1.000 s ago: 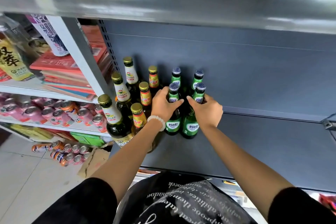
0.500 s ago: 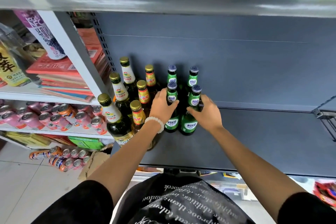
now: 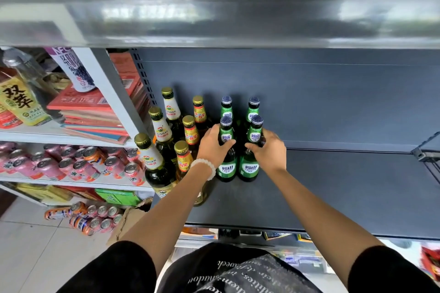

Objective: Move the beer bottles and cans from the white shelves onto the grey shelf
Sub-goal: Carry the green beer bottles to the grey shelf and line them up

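Gripping two green bottles at once, the person stands in front of the grey shelf (image 3: 333,197). The left hand (image 3: 213,146) curls round the neck and shoulder of the left green bottle (image 3: 226,157), with the thumb across its front. The right hand (image 3: 269,150) grasps the right green bottle (image 3: 250,162) in the same way, from the right side. Both bottles stand upright on the grey shelf, just beside each other, near its left end. A white bead bracelet (image 3: 204,167) sits on the left wrist.

Directly behind them stand two more green bottles (image 3: 226,107), also upright. To the left of the left hand is a row of three bottles with red and gold labels (image 3: 191,133), and further left a row of three dark bottles with white neck labels (image 3: 162,128), close to the shelf's upright post.

On the white shelves (image 3: 71,137) at the far left lie pink cans (image 3: 47,166), and above them a stack of red books (image 3: 90,112).
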